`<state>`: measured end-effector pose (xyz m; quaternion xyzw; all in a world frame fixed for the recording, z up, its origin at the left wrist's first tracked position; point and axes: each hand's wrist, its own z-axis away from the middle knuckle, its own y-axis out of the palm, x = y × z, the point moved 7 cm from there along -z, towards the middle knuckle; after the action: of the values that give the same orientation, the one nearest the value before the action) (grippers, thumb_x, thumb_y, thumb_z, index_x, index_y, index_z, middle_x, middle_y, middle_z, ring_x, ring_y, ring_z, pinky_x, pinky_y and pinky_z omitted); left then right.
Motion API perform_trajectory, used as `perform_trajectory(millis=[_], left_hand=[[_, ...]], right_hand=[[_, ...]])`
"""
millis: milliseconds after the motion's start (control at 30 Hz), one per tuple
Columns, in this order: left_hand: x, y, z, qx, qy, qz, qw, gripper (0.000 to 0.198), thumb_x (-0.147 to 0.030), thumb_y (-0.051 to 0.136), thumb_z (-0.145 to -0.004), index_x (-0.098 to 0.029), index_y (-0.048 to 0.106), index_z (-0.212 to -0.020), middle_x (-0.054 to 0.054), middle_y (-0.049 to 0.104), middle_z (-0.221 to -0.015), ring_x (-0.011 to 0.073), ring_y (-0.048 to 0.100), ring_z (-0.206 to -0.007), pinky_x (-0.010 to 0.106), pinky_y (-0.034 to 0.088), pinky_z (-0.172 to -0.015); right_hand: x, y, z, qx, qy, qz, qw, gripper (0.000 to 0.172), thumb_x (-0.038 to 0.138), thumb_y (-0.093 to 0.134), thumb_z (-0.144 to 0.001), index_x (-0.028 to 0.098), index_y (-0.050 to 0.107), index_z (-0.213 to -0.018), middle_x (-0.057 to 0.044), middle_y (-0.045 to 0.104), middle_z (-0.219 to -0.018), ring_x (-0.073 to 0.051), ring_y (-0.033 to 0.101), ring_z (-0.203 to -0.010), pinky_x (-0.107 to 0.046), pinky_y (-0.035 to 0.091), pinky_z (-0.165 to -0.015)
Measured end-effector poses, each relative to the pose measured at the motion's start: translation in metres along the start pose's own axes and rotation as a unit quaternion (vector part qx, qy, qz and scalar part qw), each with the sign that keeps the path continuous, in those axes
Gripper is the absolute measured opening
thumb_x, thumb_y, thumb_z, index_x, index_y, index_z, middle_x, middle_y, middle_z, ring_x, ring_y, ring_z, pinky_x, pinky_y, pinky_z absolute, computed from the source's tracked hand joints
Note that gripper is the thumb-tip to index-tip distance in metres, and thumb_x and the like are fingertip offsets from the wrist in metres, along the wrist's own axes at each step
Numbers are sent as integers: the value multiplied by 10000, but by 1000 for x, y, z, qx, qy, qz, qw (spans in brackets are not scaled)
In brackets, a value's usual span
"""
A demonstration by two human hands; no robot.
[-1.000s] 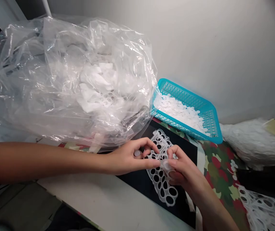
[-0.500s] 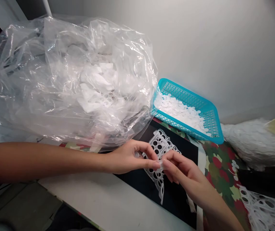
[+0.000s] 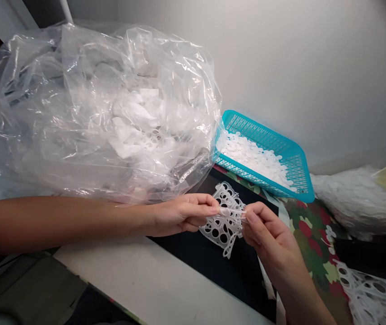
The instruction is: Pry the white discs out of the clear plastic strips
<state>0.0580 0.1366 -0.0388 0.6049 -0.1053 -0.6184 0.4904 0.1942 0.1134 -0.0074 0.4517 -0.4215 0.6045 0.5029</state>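
Note:
A white perforated sheet with round holes hangs and lies between my hands over the black mat. My left hand is closed, thumb and finger pinching its upper part. Opposite it, my right hand pinches thin white strands of the same sheet, pulled taut across the gap. A small white disc shows among the strands beside my left fingertips. Whether it is still joined to the sheet I cannot tell.
Behind my hands stands a turquoise basket holding many white discs. A large clear plastic bag of white material fills the left. More perforated scrap lies at lower right, near a filled bag. The black mat covers part of the table.
My hands have moved slightly up and apart, stretching the strands between them. The sheet's lower end has risen and bunched up. The basket and bags stay where they were.

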Motion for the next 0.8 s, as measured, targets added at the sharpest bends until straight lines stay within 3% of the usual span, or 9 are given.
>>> perform_trajectory(millis=[133,233,367,500,667,800], left_hand=[[1,-2,1,-1,-18,52,998,135,-233,574,-886,-159,494,-806,-93,233,-570,39,91,-442,144,74,-378],[1,1,1,19,-35,97,994,120,-187,527,-904,-141,502,-796,-65,356,-676,11,100,-426,135,78,-367],[0,6,2,38,-53,128,990,189,-271,509,-916,-139,504,-781,-43,450,-783,1,130,-427,152,134,-386],[-1,4,1,-2,-33,34,999,229,-256,714,-776,-174,510,-843,-94,360,-608,17,162,-444,173,112,-409],[-5,-5,1,-91,23,-102,990,284,-305,755,-718,-173,550,-864,-61,536,-728,14,287,-467,171,159,-407],[-11,-13,4,-161,71,-222,959,277,-357,767,-692,-168,625,-838,-56,612,-646,24,369,-457,170,242,-428]], right_hand=[[-2,3,-1,16,18,-28,999,234,408,513,-936,211,517,-811,61,260,-604,-91,202,-531,-251,177,-478],[-1,6,-2,27,33,-37,998,239,417,520,-929,208,516,-813,64,248,-600,-96,186,-528,-260,168,-483],[-2,10,-2,39,50,-34,997,250,423,508,-932,210,505,-802,63,240,-606,-104,183,-533,-272,165,-497],[-4,12,-2,52,48,-33,997,244,414,499,-939,209,507,-807,62,243,-607,-104,191,-538,-274,163,-501],[2,14,2,73,34,-10,997,254,415,507,-936,205,520,-795,50,291,-640,-98,223,-547,-264,184,-494],[6,11,4,75,35,14,996,247,409,507,-936,207,531,-796,43,308,-646,-98,244,-547,-253,210,-488]])
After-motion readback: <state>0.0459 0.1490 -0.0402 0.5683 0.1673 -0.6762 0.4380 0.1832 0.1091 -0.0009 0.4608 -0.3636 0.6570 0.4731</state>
